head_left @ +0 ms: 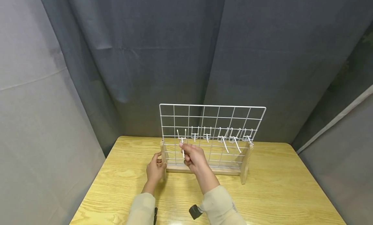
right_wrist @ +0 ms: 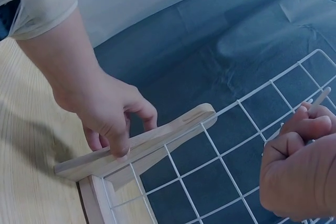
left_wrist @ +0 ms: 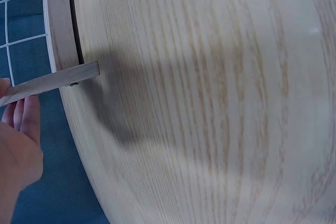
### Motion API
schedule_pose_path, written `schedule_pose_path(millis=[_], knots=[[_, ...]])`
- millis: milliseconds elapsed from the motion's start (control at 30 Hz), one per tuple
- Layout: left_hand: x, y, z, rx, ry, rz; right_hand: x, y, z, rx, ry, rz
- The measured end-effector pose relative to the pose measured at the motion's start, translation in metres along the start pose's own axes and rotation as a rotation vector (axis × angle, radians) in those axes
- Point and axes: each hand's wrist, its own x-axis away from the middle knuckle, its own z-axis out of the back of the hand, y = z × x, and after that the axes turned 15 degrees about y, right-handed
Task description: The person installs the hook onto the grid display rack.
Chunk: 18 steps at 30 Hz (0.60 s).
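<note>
A white wire grid rack (head_left: 212,116) stands upright in a wooden base on the table, with several white hooks (head_left: 224,142) hung along one row. My left hand (head_left: 155,170) grips the rack's left wooden side support (head_left: 163,153); in the right wrist view its fingers (right_wrist: 105,108) curl over that support (right_wrist: 157,140). My right hand (head_left: 192,157) pinches a white hook (head_left: 182,150) against the grid's left part, and the hook's tip (right_wrist: 319,97) sticks out above the fingers (right_wrist: 299,177). The left wrist view shows my fingers (left_wrist: 18,145) beside the wooden support (left_wrist: 52,85).
The light wooden table (head_left: 276,192) stretches right of and in front of the rack. Grey curtains (head_left: 145,56) hang close behind and at both sides. A black wrist camera (head_left: 194,211) sits on my right forearm.
</note>
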Motion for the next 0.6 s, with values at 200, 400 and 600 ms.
schedule_pose_path(millis=[200,400,600], knots=[[0.001,0.001,0.0,0.008,0.009,0.011,-0.003,-0.003,-0.007,-0.033,0.008,-0.015],[0.001,0.001,0.0,0.005,0.013,0.015,-0.008,-0.006,-0.012,-0.063,0.047,-0.023],[0.001,0.001,-0.001,0.008,0.024,0.016,-0.012,-0.008,-0.015,-0.081,0.077,-0.041]])
